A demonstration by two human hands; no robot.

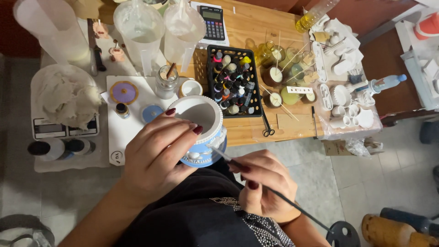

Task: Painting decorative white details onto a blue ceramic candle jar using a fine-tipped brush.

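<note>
My left hand grips a round white and blue plaster jar, fingers wrapped over its rim and side, holding it tilted above my lap. My right hand is closed on a thin dark-handled paintbrush. The brush's tip touches the jar's lower blue edge, near a row of white beads. The jar's inside is plain white and hollow.
A wooden table holds a black crate of small paint bottles, scissors, a calculator, candles in jars, white plaster pieces on a sheet, plastic jugs and a scale with cloth.
</note>
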